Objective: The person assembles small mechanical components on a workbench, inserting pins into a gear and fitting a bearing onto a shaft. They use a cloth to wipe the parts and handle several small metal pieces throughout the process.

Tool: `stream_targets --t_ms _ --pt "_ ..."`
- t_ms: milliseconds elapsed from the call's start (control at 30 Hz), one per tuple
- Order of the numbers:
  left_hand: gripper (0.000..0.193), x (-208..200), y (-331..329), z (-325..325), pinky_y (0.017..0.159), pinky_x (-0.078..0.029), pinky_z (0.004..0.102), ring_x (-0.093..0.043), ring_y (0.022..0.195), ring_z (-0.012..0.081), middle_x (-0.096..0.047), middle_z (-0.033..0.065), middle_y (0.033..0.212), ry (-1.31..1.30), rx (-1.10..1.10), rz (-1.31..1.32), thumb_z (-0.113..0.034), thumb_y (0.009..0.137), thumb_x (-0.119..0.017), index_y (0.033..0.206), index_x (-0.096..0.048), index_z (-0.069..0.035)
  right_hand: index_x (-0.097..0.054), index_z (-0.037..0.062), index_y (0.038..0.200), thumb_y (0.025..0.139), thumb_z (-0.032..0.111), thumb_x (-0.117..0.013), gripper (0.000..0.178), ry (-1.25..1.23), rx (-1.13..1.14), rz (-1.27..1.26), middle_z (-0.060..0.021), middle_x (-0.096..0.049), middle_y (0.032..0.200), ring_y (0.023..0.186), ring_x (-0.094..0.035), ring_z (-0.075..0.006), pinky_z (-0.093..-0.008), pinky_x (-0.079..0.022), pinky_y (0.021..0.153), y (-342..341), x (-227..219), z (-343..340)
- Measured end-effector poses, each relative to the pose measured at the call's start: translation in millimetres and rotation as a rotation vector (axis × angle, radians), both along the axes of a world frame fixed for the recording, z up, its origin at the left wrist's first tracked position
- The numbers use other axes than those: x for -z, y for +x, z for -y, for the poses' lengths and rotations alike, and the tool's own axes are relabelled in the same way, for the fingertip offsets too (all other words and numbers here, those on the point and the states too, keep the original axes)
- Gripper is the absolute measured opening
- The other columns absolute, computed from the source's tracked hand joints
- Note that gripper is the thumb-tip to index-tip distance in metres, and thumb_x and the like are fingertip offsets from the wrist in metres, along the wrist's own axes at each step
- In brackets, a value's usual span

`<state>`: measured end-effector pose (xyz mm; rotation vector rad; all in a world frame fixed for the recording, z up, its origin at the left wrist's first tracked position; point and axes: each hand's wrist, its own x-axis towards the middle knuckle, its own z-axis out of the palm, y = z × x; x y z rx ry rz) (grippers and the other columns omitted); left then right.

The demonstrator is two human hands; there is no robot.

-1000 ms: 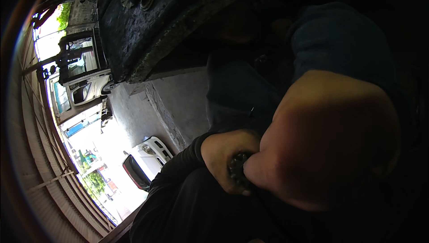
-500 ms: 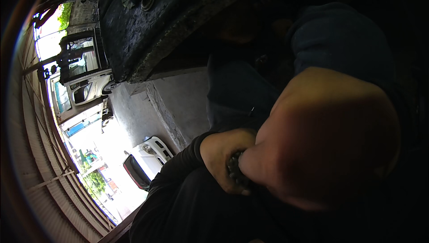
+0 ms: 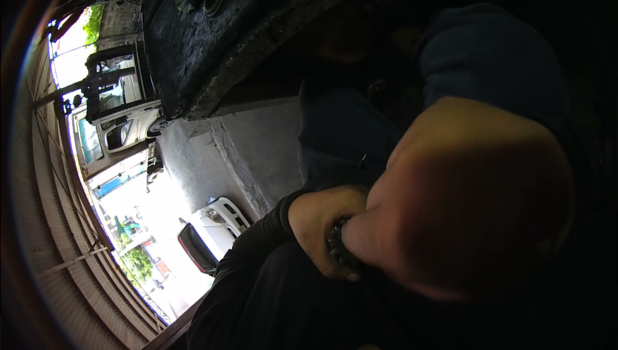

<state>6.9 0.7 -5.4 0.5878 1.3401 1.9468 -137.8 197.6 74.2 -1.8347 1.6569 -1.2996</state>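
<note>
In the head view, a bare left hand (image 3: 314, 228) in a black long sleeve (image 3: 261, 237) sits near six o'clock, its fingers curled narrow around a small, dark, rounded part with a toothed or ridged edge (image 3: 336, 247). That part lies just below the middle, between the two hands, mostly hidden by them. The bare right hand (image 3: 470, 202), very large and close to the lens, fills the space toward four o'clock; its tip meets the dark part, but deep shadow covers most of it, so I cannot tell how far its fingers are spread. A dark blue sleeve (image 3: 492, 60) adjoins it at two o'clock. Dark blue cloth (image 3: 341, 128) hangs near the centre, beside a grey concrete floor (image 3: 261, 147) toward ten o'clock. At eleven o'clock, a blackened, rough-edged worktop (image 3: 193, 51) carries a dull metal ring (image 3: 213, 0). A white car (image 3: 219, 228) stands toward eight o'clock, a pale van (image 3: 132, 132) toward nine, and ribbed roof sheeting (image 3: 55, 221) curves along the left rim.
</note>
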Motion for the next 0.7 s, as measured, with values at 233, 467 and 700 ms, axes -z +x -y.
stream_targets --t_ms 233,467,700 --pt "0.037 -10 -1 1 0.066 -0.056 0.03 -0.07 0.074 0.0187 -0.07 0.0064 0.083 -0.112 0.068 0.028 -0.013 0.058 -0.088 0.088 -0.067 -0.004 -0.068 0.0018 0.084 0.078 0.005 -0.061 0.01 -0.005 0.005 0.005 -0.0035 -0.062 0.057 0.049 -0.061 -0.0122 -0.0247 -0.044 0.04 0 0 0" --pt "0.041 -5 3 -1 0.067 -0.057 0.0299 -0.07 0.074 0.019 -0.07 0.007 0.082 -0.013 -0.018 0.12 -0.013 0.057 -0.089 0.09 -0.066 -0.003 -0.068 0.0013 0.085 0.078 0.004 -0.061 0.01 -0.005 0.003 0.008 -0.0036 -0.063 0.057 0.049 -0.061 -0.0122 -0.0247 -0.044 0.04 1 1 0" --pt "0.043 -5 2 0 0.067 -0.056 0.0285 -0.07 0.075 0.0179 -0.07 0.0064 0.083 -0.064 -0.057 0.137 -0.012 0.057 -0.089 0.092 -0.066 -0.003 -0.068 0.0009 0.085 0.078 0.004 -0.061 0.011 -0.01 0.004 0.016 -0.0037 -0.063 0.057 0.049 -0.061 -0.0122 -0.0246 -0.044 0.04 0 -1 0"
